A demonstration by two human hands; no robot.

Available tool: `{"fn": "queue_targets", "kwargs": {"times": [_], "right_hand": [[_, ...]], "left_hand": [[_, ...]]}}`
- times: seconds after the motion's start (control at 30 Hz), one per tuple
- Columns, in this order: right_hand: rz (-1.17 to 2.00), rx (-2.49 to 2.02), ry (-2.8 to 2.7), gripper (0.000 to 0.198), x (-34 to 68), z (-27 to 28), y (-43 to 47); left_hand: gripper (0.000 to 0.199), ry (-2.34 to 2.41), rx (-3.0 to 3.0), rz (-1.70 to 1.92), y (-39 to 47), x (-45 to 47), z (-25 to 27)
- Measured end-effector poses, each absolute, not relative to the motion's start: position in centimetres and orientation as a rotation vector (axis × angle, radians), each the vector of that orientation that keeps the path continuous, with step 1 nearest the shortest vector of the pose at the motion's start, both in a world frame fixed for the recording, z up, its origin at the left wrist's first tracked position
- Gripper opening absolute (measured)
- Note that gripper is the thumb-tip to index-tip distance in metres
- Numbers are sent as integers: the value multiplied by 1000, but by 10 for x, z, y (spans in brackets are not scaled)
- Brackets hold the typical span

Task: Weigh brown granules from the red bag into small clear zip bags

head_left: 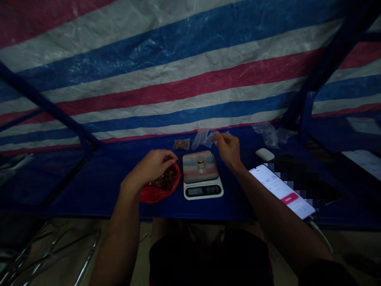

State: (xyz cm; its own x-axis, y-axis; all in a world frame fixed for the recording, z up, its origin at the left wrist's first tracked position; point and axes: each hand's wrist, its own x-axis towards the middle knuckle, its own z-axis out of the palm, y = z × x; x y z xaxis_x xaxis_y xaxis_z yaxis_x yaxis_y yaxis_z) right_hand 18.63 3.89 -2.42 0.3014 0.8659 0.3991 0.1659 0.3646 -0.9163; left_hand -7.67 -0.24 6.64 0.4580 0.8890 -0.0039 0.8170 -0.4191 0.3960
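My left hand is over a red plastic bag, its fingers curled and drawn together at the bag's rim. Small dark brown bits fill the bag; what lies between those fingers is hidden. To its right is a white kitchen scale with a lit display too faint to read surely. A tiny cup with some brown bits stands on the scale's shiny plate. Behind the scale, my right hand has its fingertips pinched at the edge of thin clear plastic bags.
A small filled zip bag lies behind the scale. On the right are a white earbud case, a lit phone with a cable, and more clear plastic. Striped sheeting hangs behind the blue table.
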Motion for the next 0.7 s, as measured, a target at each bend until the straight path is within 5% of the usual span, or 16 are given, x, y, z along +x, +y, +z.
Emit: {"fn": "queue_targets", "kwargs": {"times": [0.1,0.23,0.43,0.7], "right_hand": [[608,-1096,-1221,49,184,-23,38],[597,-1089,-1264,49,181,-23,37],[594,-1110,-1260,52,182,-23,36],[619,-1084,-1247,51,180,-22,36]], "left_hand": [[17,1632,2206,32,-10,-110,45],[43,1599,2372,128,-15,-114,20],[17,1506,2441,83,-8,-95,17],[22,1596,2393,155,-8,-116,31]]}}
